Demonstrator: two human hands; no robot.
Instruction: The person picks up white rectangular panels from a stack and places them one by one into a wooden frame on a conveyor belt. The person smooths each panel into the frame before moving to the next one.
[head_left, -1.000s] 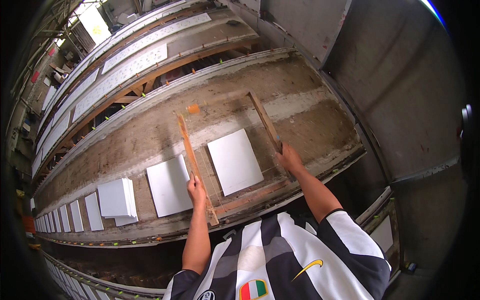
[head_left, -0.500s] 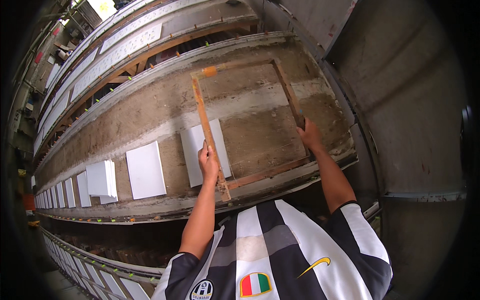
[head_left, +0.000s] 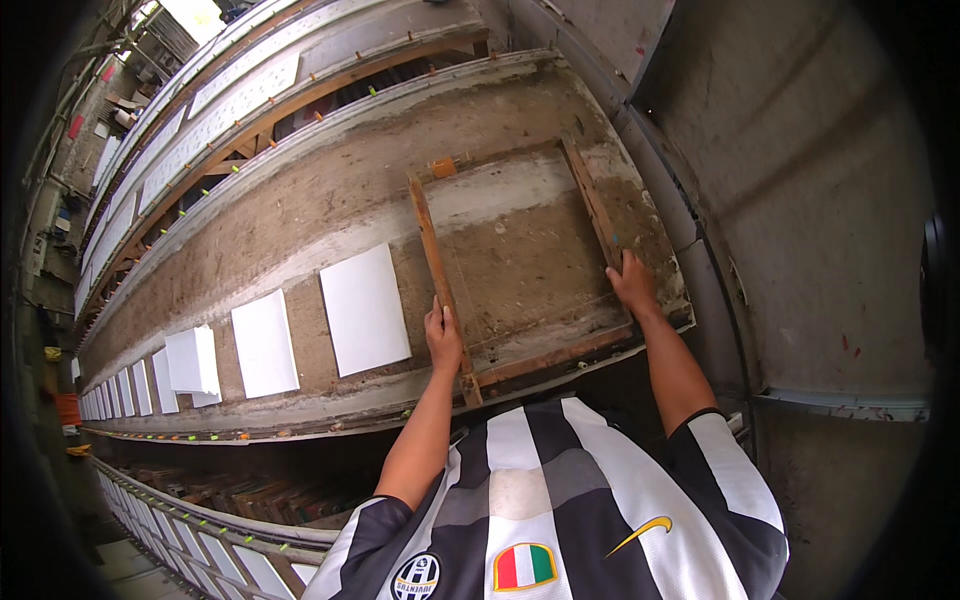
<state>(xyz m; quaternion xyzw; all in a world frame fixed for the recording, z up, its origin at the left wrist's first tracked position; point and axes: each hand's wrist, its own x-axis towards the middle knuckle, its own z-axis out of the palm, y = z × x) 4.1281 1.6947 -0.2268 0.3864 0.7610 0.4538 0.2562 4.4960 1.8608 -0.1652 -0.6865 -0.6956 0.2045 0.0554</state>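
Note:
My left hand [head_left: 443, 335] is closed around the left bar of a rectangular wooden frame [head_left: 432, 245], near its front end. On the opposite bar, my right hand [head_left: 632, 283] keeps a closed grip. The frame looks like a printing screen; whether mesh spans it is hard to make out, since the table shows through. It lies on or just above the right end of a long, stained brown table [head_left: 300, 200]. Just left of the frame, a white sheet [head_left: 365, 310] rests on the table, apart from it.
More white sheets [head_left: 265, 345] run in a row toward the left, with a thicker stack [head_left: 192, 362] among them. Behind stands another long table bearing printed sheets [head_left: 245, 92]. A grey wall [head_left: 790, 220] rises at right. Small coloured clips line the table edges.
Both hands have carried the frame to the right along the table. Its left bar crossed over the nearest white sheet before; now that sheet lies fully uncovered. My view has shifted slightly.

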